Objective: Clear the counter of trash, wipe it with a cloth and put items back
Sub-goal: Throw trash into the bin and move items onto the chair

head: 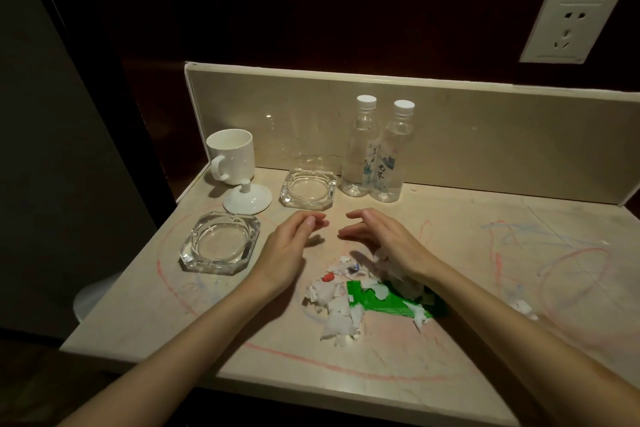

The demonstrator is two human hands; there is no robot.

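The tabletop (433, 350) was the largest thing to deal with, a pale stone-like slab scrawled with red and blue crayon-like marks, hard and flat, likely easy to wipe once bare. On it, toward the back, stood 2 clear water bottles (372, 156) touching each other, probably light but easy to tip, best taken round the body. The white mug (231, 156) sat at the back left corner with its lid (246, 199) lying just in front; both looked ceramic, breakable, and the mug's handle offered the obvious hold. 2 glass ashtrays, one near the front left (220, 243) and one beside the bottles (308, 189), looked heavy, slick and chippable, so each would want a firm hold across opposite edges. The trash pile (349, 302) lay mid-tabletop near the front edge: a green wrapper (388, 302) among torn white paper scraps (337, 317), all seemingly weightless, limp and apt to scatter, so scooping from both sides would probably suit better than pinching. A few stray scraps (524, 307) lay well apart to the right. The left hand (289, 246) hovered above the tabletop just behind the pile, its grip loosely spread with fingers gently curved, holding nothing. The right hand (384, 239) hung over the pile's far edge, fingers likewise slack and parted; whether its palm touched the crumpled paper beneath it could not be told.
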